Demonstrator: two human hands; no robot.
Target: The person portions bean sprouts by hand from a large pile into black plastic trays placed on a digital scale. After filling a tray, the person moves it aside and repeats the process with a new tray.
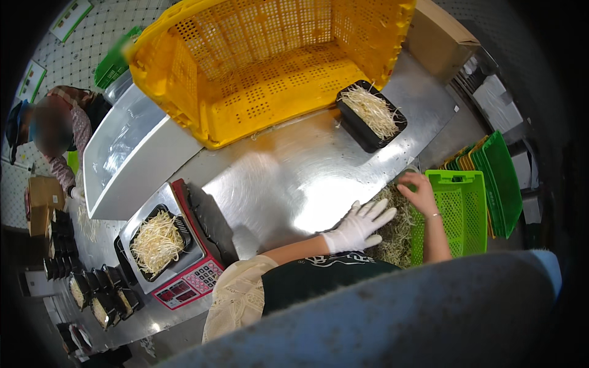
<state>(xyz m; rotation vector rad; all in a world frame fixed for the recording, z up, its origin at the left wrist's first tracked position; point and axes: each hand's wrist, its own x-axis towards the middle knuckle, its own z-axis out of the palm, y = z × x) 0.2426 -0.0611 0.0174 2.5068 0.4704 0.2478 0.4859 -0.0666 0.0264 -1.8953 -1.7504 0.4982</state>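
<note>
My left hand [362, 227], in a white glove, is spread open at the table's near edge, palm down, beside a heap of thin sprout scraps [396, 236]. Nothing shows in its grip. My right hand [418, 193], bare with a thin bracelet at the wrist, hovers over the far end of that heap. Its fingers are loosely bent and apart, with nothing visible in them. Just right of the heap stands a light green perforated basket [457, 211], partly behind my right forearm.
A large yellow crate [264, 113] lies tipped on the steel table [264, 178]. Nearby are a black tray of bean sprouts [371, 113], a red scale [190, 285] bearing another tray, a white bin [141, 153] and several packed trays [104, 294]. A person [76, 122] stands far left.
</note>
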